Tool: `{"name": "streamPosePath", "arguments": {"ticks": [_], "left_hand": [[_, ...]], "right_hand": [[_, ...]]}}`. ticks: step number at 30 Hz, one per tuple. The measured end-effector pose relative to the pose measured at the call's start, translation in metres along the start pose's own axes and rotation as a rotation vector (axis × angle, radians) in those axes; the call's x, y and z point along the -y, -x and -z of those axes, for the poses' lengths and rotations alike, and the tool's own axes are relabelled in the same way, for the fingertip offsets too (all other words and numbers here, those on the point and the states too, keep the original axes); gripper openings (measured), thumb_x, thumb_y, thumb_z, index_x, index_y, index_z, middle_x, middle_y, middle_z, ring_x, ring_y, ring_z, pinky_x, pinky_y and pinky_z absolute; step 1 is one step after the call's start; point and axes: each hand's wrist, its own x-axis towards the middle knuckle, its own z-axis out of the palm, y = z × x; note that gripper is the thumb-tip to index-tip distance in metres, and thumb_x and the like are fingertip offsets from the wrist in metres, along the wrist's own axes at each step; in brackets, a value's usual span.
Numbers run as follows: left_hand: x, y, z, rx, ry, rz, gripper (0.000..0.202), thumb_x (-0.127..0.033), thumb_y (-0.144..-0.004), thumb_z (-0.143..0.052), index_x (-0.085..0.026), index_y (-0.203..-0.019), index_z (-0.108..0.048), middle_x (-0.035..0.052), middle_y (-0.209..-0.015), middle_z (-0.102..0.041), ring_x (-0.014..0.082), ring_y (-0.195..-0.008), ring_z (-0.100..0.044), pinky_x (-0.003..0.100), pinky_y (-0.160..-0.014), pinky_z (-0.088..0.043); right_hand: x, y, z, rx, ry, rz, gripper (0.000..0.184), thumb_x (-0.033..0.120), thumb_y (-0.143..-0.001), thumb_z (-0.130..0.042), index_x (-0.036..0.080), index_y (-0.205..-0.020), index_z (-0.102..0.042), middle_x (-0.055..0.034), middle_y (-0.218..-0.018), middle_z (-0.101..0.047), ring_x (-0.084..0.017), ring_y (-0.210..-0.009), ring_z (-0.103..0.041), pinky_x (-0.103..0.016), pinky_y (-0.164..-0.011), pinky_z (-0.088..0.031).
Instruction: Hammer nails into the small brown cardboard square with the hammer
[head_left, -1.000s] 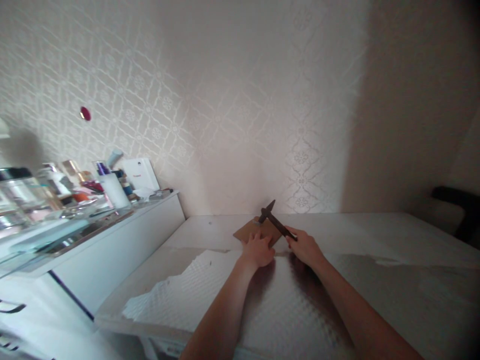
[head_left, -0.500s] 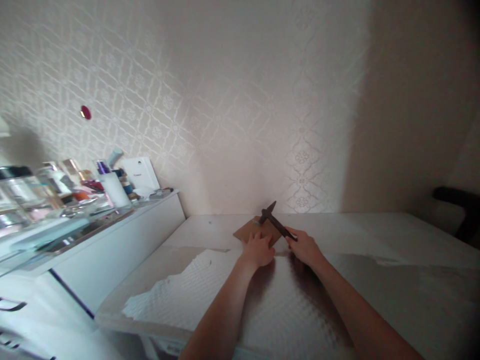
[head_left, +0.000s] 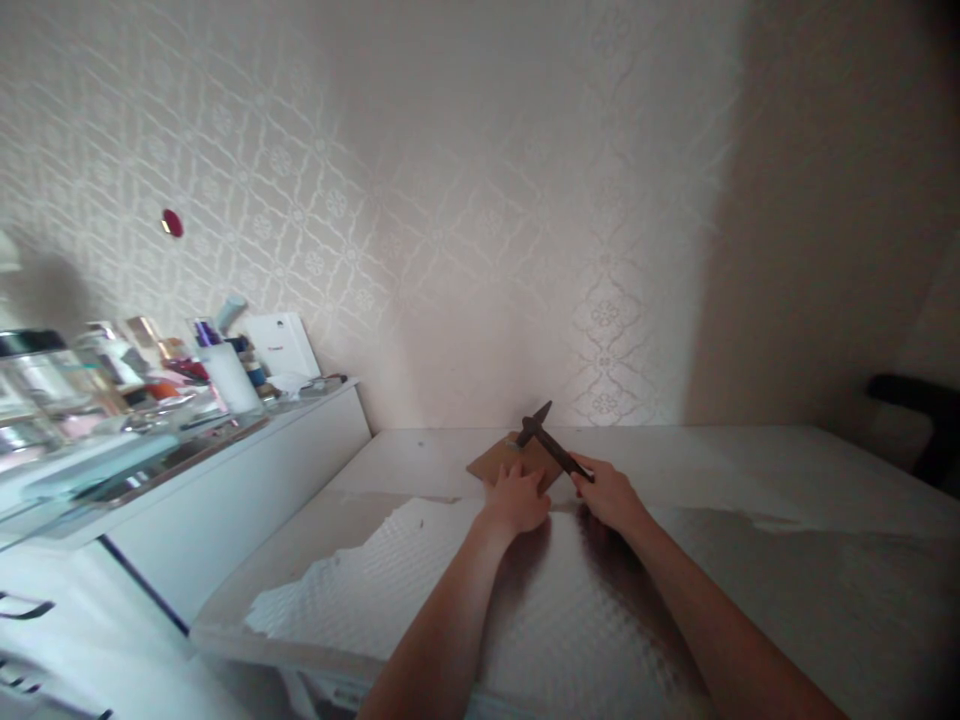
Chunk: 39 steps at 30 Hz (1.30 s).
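A small brown board lies on the white table near the wall. My left hand rests on its near edge, fingers curled down against it. Beside it, my right hand is closed round the handle of a dark hammer, whose head hovers just over the far end of the board. What sits under the hammer head is too small to make out.
A textured white sheet covers the near part of the table. To the left stands a white cabinet crowded with bottles, jars and a white box. A dark chair shows at the far right. A patterned wall rises behind.
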Motion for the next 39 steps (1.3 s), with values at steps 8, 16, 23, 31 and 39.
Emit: {"name": "streamPosePath", "arguments": {"ticks": [8, 16, 23, 31, 39], "left_hand": [[-0.0006, 0.0001, -0.0006, 0.001, -0.025, 0.001, 0.054, -0.041, -0.084, -0.036, -0.028, -0.136, -0.036, 0.0108, -0.143, -0.032, 0.036, -0.13, -0.026, 0.059, -0.098, -0.029], [-0.0015, 0.0015, 0.0011, 0.0, -0.012, 0.0, 0.055, -0.039, -0.083, -0.036, -0.026, -0.136, -0.036, 0.0118, -0.142, -0.032, 0.0374, -0.13, -0.026, 0.06, -0.098, -0.028], [0.0001, -0.0006, -0.0018, -0.003, -0.007, -0.001, 0.056, -0.039, -0.083, -0.036, -0.028, -0.138, -0.034, 0.0117, -0.143, -0.031, 0.0373, -0.13, -0.025, 0.061, -0.099, -0.027], [0.0, 0.0001, -0.0004, 0.004, -0.003, 0.004, 0.056, -0.039, -0.083, -0.036, -0.027, -0.138, -0.034, 0.0117, -0.144, -0.03, 0.0374, -0.131, -0.025, 0.06, -0.099, -0.026], [0.0003, -0.0011, -0.0022, -0.002, 0.0, 0.005, 0.056, -0.041, -0.083, -0.037, -0.028, -0.137, -0.035, 0.0118, -0.144, -0.03, 0.039, -0.131, -0.024, 0.061, -0.098, -0.027]], "right_hand": [[-0.003, -0.0016, -0.0011, -0.002, 0.012, 0.02, 0.044, 0.02, -0.084, -0.043, 0.024, -0.127, -0.055, -0.003, -0.08, -0.068, -0.017, -0.073, -0.062, -0.025, -0.069, -0.044], [-0.0019, -0.001, -0.0002, -0.019, 0.003, 0.02, 0.043, 0.02, -0.084, -0.044, 0.025, -0.125, -0.056, -0.0028, -0.078, -0.068, -0.017, -0.074, -0.062, -0.025, -0.069, -0.044], [-0.0003, 0.0001, 0.0, -0.024, 0.023, 0.001, 0.044, 0.021, -0.085, -0.043, 0.023, -0.127, -0.054, -0.0037, -0.082, -0.069, -0.018, -0.077, -0.063, -0.025, -0.071, -0.045], [-0.0026, -0.0012, -0.0003, -0.019, 0.014, 0.02, 0.044, 0.02, -0.085, -0.043, 0.025, -0.128, -0.054, -0.0036, -0.085, -0.069, -0.019, -0.078, -0.063, -0.026, -0.072, -0.044], [0.0002, 0.0006, 0.0016, -0.019, 0.032, 0.021, 0.043, 0.02, -0.086, -0.043, 0.025, -0.127, -0.054, -0.0038, -0.085, -0.069, -0.019, -0.079, -0.064, -0.026, -0.072, -0.045]]}}
